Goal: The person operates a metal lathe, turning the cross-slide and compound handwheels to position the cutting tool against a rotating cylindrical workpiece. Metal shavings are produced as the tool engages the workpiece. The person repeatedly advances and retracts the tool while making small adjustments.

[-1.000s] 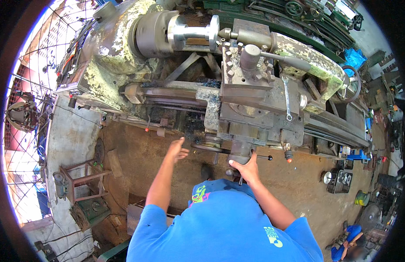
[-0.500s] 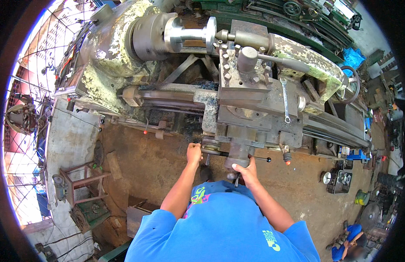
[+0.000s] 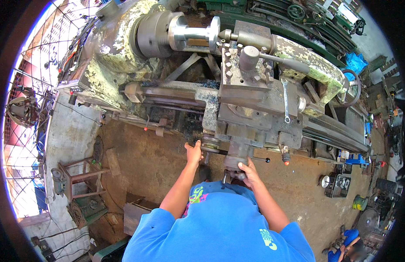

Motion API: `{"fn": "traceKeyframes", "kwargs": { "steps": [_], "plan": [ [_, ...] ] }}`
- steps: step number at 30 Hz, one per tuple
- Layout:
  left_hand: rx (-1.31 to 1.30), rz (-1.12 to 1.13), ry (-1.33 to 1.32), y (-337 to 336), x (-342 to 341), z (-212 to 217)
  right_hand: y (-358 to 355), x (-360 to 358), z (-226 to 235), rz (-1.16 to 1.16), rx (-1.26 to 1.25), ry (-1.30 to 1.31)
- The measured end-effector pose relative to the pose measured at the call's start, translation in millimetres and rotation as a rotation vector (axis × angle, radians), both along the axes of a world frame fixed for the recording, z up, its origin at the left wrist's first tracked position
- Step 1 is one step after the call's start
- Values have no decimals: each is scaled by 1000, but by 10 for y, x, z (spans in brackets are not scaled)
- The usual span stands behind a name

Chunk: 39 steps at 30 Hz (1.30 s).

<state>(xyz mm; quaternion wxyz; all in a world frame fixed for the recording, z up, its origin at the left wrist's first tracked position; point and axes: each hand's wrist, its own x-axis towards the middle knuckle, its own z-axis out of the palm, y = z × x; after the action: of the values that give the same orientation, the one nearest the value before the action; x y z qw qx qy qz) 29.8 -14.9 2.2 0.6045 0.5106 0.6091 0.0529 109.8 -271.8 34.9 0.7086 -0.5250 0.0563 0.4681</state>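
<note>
Left hand [image 3: 194, 154] half-curled at wheel [image 3: 216, 151]; right hand [image 3: 251, 175] part-open against crank [image 3: 233, 163]. Cannot tell whether either grips. Wrench [image 3: 286, 101] lies on lathe [image 3: 244, 94].

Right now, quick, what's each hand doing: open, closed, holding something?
Left hand: at the dark handwheel; grip can't be told.
Right hand: against the round collar; grip partly hidden, can't be told.

the spool [image 3: 196, 32] is glossy metal, the handwheel [image 3: 218, 151] apparently matt metal.
</note>
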Motion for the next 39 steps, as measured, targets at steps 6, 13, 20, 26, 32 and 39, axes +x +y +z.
{"fn": "traceKeyframes", "kwargs": {
  "steps": [6, 13, 20, 26, 32, 39],
  "plan": [
    [-13, 15, -69, -186, 49, 57, 5, -61, -353, -100, 305, 148],
    [-18, 51, -97, -370, 131, -2, -224, -10, -810, -184, 177, 293],
    [-141, 120, -86, 58, 84, -42, -624, 338, -1163, -699, -416, 28],
    [-15, 14, -88, -275, 141, 11, -808, 621, -1597, -663, -701, -159],
    [-48, -16, -60, -72, 115, -1, -883, 790, -1839, -574, -957, -99],
    [14, -134, 24, -137, 82, 26, -1015, 1018, -2445, -461, -752, 198]
  ]
}}
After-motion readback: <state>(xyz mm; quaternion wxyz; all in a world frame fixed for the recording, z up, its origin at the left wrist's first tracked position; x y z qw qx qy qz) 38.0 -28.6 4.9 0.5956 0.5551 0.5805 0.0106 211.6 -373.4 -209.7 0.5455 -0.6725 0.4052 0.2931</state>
